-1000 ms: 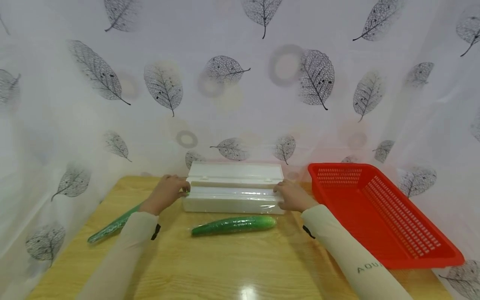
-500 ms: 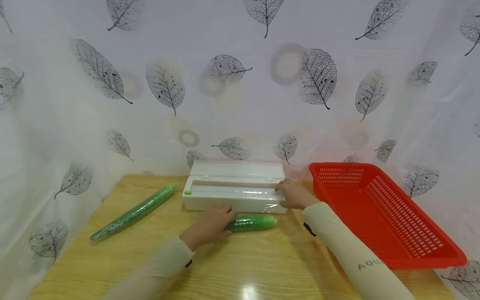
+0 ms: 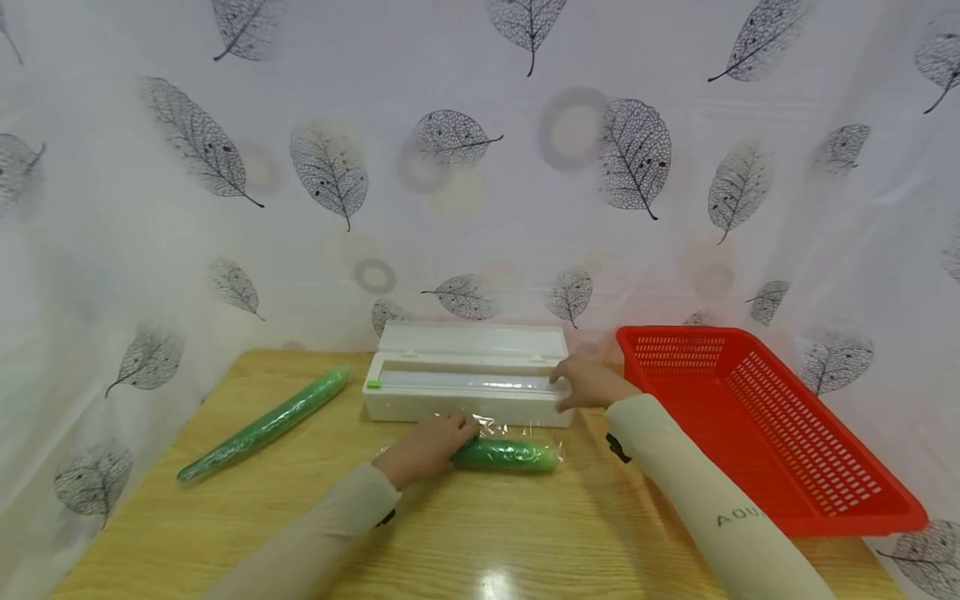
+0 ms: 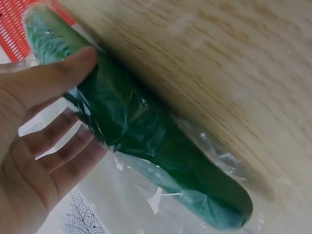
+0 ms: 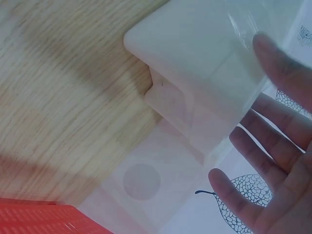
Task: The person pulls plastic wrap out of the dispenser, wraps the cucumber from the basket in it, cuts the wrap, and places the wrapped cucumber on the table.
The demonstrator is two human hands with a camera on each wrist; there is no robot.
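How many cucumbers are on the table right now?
2. One wrapped cucumber lies apart at the table's left side. The other cucumber lies in front of the white wrap dispenser, its left end under the left hand. None shows in the red basket.

A red plastic basket with slotted walls sits at the right end of the wooden bench, its near corner reaching past the bench edge. At the left end, well apart from it, 1 long green cucumber wrapped in clear film lies at a slant. Behind and to both sides hangs a white curtain printed with grey skeleton leaves and pale rings.
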